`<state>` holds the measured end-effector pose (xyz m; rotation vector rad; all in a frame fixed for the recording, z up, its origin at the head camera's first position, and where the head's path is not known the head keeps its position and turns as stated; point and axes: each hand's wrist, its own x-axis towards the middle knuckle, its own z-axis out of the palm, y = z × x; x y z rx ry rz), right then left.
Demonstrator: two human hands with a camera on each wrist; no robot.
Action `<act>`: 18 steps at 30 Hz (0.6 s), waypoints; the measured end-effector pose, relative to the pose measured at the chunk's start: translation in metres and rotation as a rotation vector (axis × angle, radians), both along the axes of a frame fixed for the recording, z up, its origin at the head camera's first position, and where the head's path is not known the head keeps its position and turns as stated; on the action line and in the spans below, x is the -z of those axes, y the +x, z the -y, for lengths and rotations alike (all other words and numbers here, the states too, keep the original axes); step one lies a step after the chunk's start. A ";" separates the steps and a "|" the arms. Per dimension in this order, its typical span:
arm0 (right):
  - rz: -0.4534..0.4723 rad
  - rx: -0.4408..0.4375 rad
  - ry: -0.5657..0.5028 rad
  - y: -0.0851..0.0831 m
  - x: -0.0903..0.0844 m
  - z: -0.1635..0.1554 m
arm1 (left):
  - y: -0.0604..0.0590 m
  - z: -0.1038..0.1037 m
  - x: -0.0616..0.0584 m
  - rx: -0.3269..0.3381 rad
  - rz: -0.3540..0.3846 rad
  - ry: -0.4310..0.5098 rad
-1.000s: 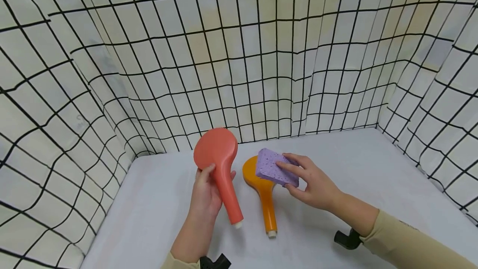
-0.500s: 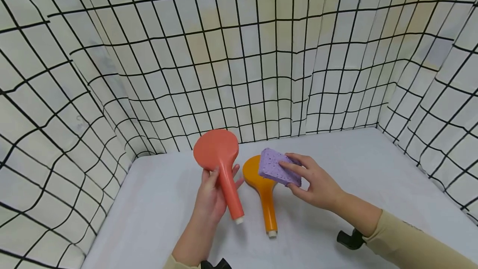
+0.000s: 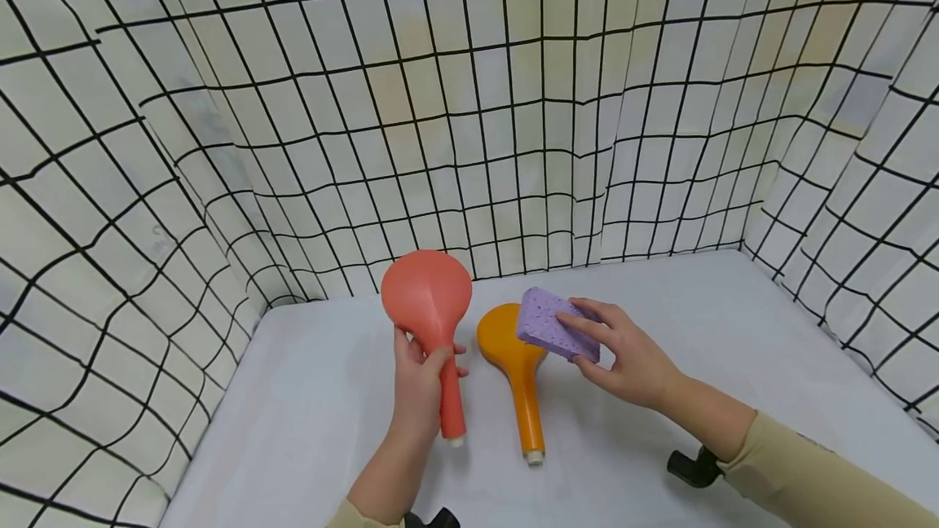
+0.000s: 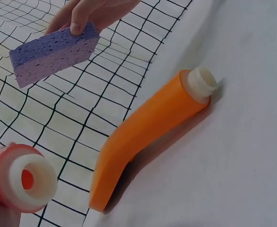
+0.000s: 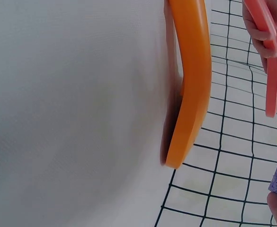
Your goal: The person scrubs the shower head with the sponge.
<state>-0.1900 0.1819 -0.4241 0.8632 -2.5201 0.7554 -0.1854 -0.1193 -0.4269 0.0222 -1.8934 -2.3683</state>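
A red shower head (image 3: 427,288) is held up by its handle in my left hand (image 3: 420,389), its round head tilted away and its white threaded end pointing down toward me. My right hand (image 3: 632,357) pinches a purple sponge (image 3: 555,323) between thumb and fingers, over the right side of the orange shower head. That orange shower head (image 3: 524,389) lies on the white table between my hands, handle toward me. In the left wrist view the sponge (image 4: 55,54) hangs above the orange handle (image 4: 150,118). The right wrist view shows my left fingers (image 5: 266,42) wrapped round the red handle.
Behind and at both sides stand white walls with a black grid (image 3: 506,121). A white cloth-like surface covers the table (image 3: 308,398). Black wrist mounts (image 3: 693,469) sit at my sleeves.
My left hand shifts its grip on the red shower head, and the handle swings more upright, its lower end moving left. My right hand drifts slightly right with the sponge.
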 end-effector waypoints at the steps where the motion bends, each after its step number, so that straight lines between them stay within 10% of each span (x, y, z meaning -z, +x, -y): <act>1: 0.001 0.004 0.001 0.000 0.000 -0.001 | -0.001 0.001 0.001 0.008 -0.003 0.017; 18: 0.022 0.031 0.002 0.000 0.001 -0.007 | 0.000 0.001 0.002 -0.100 0.044 -0.143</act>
